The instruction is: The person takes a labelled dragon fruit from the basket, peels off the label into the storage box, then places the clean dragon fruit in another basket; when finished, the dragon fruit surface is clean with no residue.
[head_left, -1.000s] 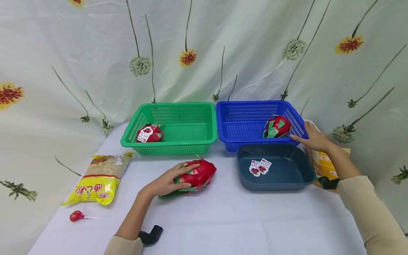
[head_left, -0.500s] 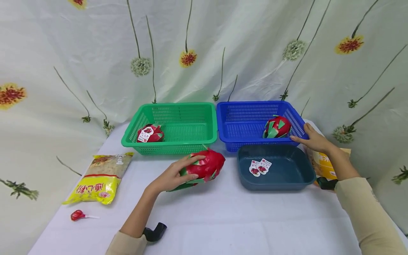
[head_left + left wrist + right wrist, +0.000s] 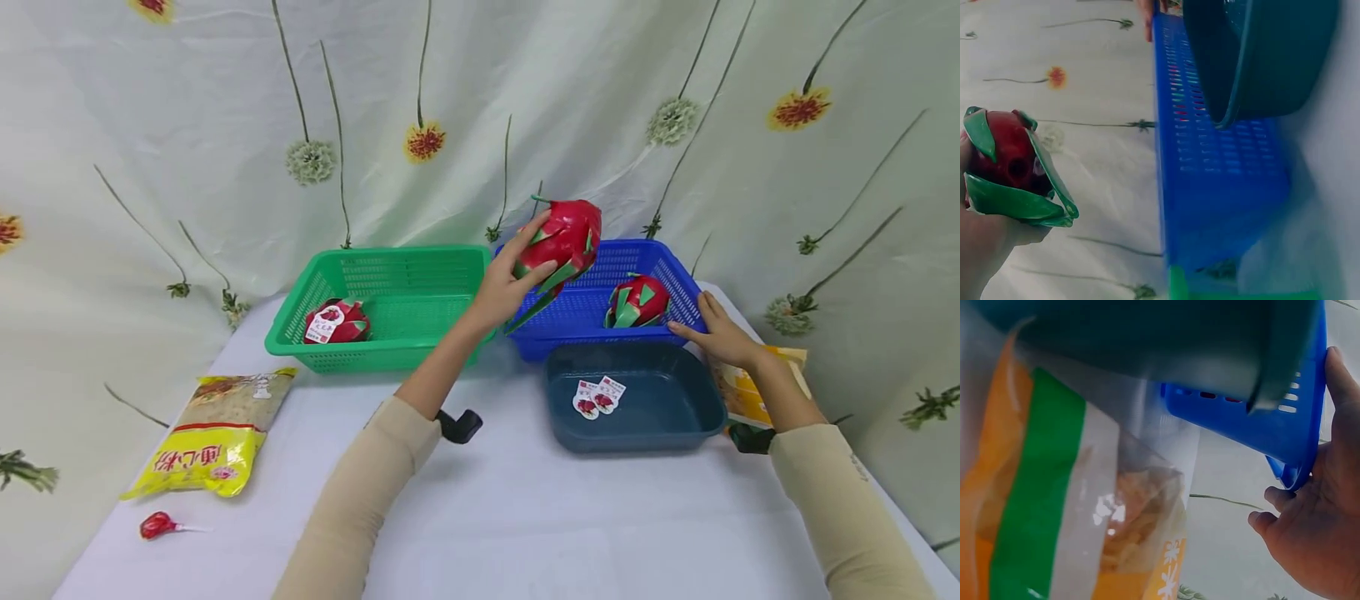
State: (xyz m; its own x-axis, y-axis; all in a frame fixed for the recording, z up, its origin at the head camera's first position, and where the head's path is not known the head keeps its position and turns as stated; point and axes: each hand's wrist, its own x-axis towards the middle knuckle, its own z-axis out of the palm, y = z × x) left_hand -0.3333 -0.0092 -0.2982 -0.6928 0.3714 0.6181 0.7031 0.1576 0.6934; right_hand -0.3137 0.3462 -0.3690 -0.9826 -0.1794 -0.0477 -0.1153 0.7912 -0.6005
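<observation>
My left hand (image 3: 503,283) holds a red dragon fruit (image 3: 567,237) with green scales above the left part of the blue basket (image 3: 594,335). In the left wrist view the same dragon fruit (image 3: 1007,156) shows its dark end and long green leaves, apart from the basket. At the basket's right front corner, my right hand (image 3: 727,333) grips the rim, thumb on the front edge and fingers along the outside. Another dragon fruit (image 3: 637,301) lies inside at the right. A third dragon fruit (image 3: 341,323), with a white tag on it, sits in the green basket (image 3: 390,356).
A dark teal tub (image 3: 637,442) with two stickers (image 3: 598,397) in it stands before the blue basket. An orange food bag (image 3: 742,396) lies right of it. On the left are a yellow food bag (image 3: 213,433) and a red lollipop (image 3: 159,525). A flowered cloth hangs behind.
My left hand has lifted the dragon fruit off the table and carried it up, away and to the right, over the blue basket. The right hand stays on the basket's corner.
</observation>
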